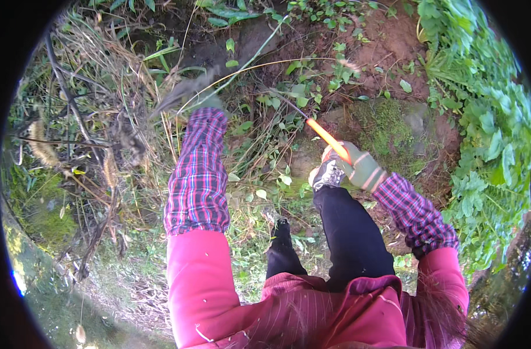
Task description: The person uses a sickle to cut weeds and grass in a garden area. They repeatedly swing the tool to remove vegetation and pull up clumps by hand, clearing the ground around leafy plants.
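My right hand, in a green striped glove, is closed on the orange handle of a tool with a thin metal shaft or blade. The tool points up and left into low weeds; its far end is lost among the leaves. Stretched out ahead on the left, my left hand is blurred and partly hidden beyond its plaid sleeve cover. Long grass stems and a dark, blurred clump show at that hand; whether its fingers hold them is unclear.
A mossy stone lies beyond my right hand, with bare reddish soil above it. Leafy green plants line the right side. Dry grass and a dark branch fill the left. My shoe is beside the right hand.
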`<state>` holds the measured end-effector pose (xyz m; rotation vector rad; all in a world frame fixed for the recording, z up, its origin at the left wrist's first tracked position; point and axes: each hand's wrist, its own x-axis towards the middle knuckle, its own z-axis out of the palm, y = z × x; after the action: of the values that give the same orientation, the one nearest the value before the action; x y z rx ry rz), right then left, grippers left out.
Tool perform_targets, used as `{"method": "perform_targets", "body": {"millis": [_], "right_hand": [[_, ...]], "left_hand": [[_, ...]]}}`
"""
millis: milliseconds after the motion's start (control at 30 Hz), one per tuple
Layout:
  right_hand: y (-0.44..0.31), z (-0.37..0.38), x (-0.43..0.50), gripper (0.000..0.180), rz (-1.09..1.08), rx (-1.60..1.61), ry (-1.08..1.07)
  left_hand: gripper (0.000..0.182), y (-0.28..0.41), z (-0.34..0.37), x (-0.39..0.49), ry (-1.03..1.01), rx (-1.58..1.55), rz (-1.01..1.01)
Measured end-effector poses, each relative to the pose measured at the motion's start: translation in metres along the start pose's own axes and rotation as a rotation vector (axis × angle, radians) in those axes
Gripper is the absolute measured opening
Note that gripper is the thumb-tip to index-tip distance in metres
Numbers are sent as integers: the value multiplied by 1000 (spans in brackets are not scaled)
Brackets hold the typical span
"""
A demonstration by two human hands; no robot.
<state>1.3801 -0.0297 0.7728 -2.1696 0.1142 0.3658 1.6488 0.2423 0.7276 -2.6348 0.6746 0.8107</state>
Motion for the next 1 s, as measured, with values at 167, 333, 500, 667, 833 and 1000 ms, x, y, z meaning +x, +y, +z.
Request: {"method": "perform_targets", "body": {"millis": [167, 333, 500, 667, 833, 1000], "right_hand": [[-29, 1, 109, 31, -37, -431, -219], [-51, 49, 236, 29, 249, -651, -389], [-13, -15, 153, 32, 360, -519, -194], [20, -114, 16, 34, 584, -739, -148], [7, -87, 43, 38, 349, -507, -72], [3, 12, 138, 30, 527, -438, -345]], "left_hand": [[32, -5, 101, 8, -384, 48, 116], [27, 27, 126, -11, -186, -329, -38], [29, -38, 133, -39, -451, -254, -56], [34, 2, 200, -102, -513, -300, 139], [54, 61, 208, -95, -759, -246, -8], [93, 72, 138, -82, -448, -416, -181]]}}
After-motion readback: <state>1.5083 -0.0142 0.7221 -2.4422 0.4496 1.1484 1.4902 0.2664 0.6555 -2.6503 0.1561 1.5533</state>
